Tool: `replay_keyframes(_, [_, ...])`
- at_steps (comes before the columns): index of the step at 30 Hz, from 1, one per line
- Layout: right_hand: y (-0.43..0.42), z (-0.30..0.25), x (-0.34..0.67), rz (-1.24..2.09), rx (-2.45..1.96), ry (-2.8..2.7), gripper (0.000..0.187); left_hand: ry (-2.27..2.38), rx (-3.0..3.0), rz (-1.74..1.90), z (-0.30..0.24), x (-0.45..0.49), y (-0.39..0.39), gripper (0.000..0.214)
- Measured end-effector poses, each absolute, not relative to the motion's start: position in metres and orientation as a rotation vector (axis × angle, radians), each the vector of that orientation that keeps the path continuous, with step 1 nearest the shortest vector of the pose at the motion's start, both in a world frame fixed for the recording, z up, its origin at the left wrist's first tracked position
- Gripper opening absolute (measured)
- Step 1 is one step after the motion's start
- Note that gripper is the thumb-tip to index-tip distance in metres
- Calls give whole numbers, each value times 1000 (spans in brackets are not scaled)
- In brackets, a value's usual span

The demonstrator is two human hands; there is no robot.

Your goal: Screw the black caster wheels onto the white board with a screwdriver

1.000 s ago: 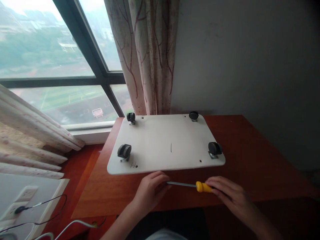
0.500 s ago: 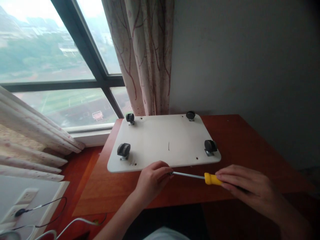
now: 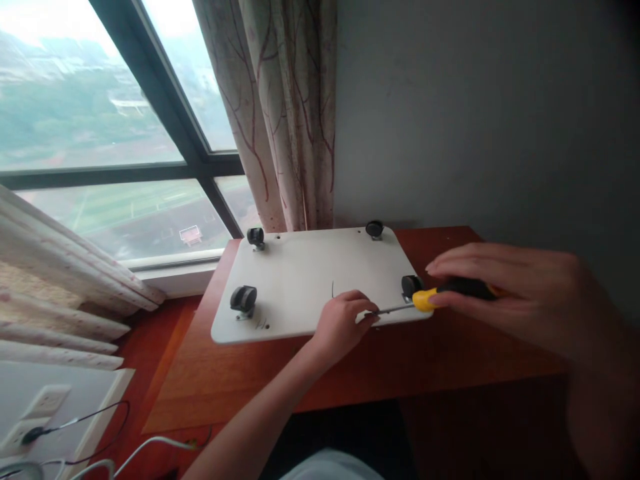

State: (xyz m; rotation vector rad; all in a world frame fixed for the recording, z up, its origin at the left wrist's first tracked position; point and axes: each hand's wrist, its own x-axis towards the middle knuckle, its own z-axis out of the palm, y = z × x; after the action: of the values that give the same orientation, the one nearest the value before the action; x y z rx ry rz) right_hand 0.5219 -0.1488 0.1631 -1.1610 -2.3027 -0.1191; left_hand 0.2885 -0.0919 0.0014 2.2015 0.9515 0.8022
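Note:
A white board [image 3: 300, 280] lies upside down on the red-brown table [image 3: 450, 347] with several black caster wheels on it, one at front left [image 3: 243, 299] and one at front right [image 3: 411, 285]. My right hand [image 3: 515, 293] is closed round the yellow-and-black handle of a screwdriver [image 3: 425, 300], raised above the table's right side. Its metal shaft points left and down to the board's front edge. My left hand [image 3: 343, 323] pinches the shaft's tip there, over the board.
A patterned curtain [image 3: 285, 113] hangs behind the board beside a large window [image 3: 100, 133]. A grey wall [image 3: 475, 113] bounds the table's far side. At lower left lie a white power strip [image 3: 30, 420] and cables [image 3: 100, 460].
Both hands have lifted the screwdriver from the table's front up and forward onto the board's front edge. My right hand has risen close to the camera.

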Motion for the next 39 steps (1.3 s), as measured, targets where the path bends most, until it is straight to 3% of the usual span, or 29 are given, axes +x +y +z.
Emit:
replay_keyframes(5, [-122,174,502,-245,-1133,-2200,10,948,2189,780,-1,321,-80,10])
replay_keyframes(39, [-108,157,495,-206,-1186,-2282,15,1059,2416,515,-8,331,-80,13])
